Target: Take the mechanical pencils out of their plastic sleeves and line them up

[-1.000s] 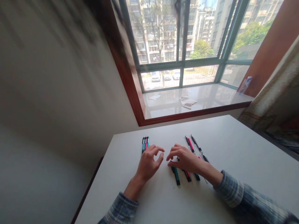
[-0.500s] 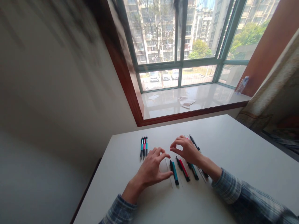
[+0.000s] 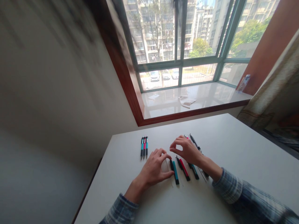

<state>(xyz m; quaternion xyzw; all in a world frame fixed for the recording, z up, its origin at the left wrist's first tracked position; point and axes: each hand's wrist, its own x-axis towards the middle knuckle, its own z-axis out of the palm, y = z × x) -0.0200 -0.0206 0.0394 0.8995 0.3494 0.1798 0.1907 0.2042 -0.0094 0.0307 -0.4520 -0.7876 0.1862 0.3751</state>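
Note:
My left hand (image 3: 155,166) is beside a disassembled pen, thumb and index finger apart. Its fingertips are close to the pen's black part (image 3: 172,166); whether they touch it I cannot tell. A teal barrel (image 3: 175,172) with a black grip lies alongside, and a thin refill is to its left. My right hand (image 3: 185,149) hovers above the row, thumb and index tips pinched together; anything between them is too small to make out. Below it lie a red barrel (image 3: 184,169) and another teal barrel (image 3: 194,172), each with black parts. Its wrist hides further pen parts.
Three whole pens (image 3: 144,147) lie side by side at the back left of the white table (image 3: 126,193). A black pen part (image 3: 193,140) lies beyond my right hand. On the windowsill are a crumpled cloth or paper (image 3: 186,101) and a clear bottle (image 3: 243,83).
My left hand has shifted slightly right, its fingertips closer to the black part beside the teal barrel. My right hand has stayed nearly still.

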